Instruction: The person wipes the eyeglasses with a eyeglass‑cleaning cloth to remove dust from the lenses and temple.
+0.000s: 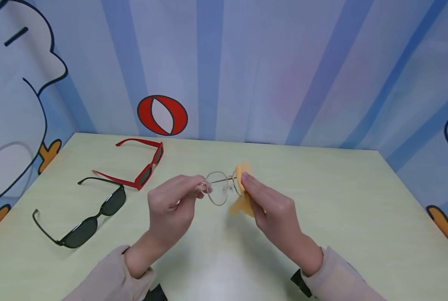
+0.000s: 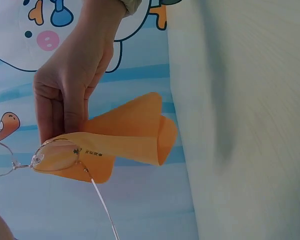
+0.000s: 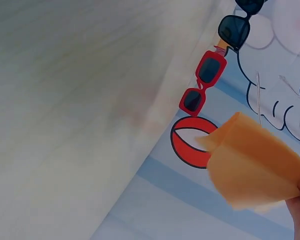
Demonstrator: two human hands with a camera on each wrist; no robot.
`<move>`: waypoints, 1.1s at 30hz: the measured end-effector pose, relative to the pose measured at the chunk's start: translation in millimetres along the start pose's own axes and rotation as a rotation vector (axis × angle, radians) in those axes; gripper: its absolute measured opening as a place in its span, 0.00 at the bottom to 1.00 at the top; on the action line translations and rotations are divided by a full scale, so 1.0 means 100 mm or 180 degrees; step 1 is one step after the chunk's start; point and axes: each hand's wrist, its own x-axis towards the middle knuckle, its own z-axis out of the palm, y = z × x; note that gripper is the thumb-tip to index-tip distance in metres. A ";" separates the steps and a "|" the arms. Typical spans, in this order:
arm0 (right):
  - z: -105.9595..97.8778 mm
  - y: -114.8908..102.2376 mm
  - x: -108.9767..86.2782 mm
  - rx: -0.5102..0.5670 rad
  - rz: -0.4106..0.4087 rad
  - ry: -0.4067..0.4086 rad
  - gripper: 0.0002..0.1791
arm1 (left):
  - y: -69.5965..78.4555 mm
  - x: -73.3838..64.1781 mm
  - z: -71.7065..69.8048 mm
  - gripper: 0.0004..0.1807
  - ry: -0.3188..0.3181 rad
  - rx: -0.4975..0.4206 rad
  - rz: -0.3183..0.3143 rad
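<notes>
Orange cloth (image 1: 242,188) wrapped one lens of the wire-framed glasses (image 1: 220,190), pinched there by the right hand (image 1: 272,209), while the left hand (image 1: 171,205) pinched the frame's other end above the pale surface (image 1: 340,200). Pressing too hard could bend the thin frame; a loose pinch could drop it.
</notes>
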 end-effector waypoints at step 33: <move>-0.03 0.05 0.09 -0.0515 -0.1135 0.1027 0.08 | 0.04 0.03 -0.07 0.05 -0.0417 -0.0227 -0.1442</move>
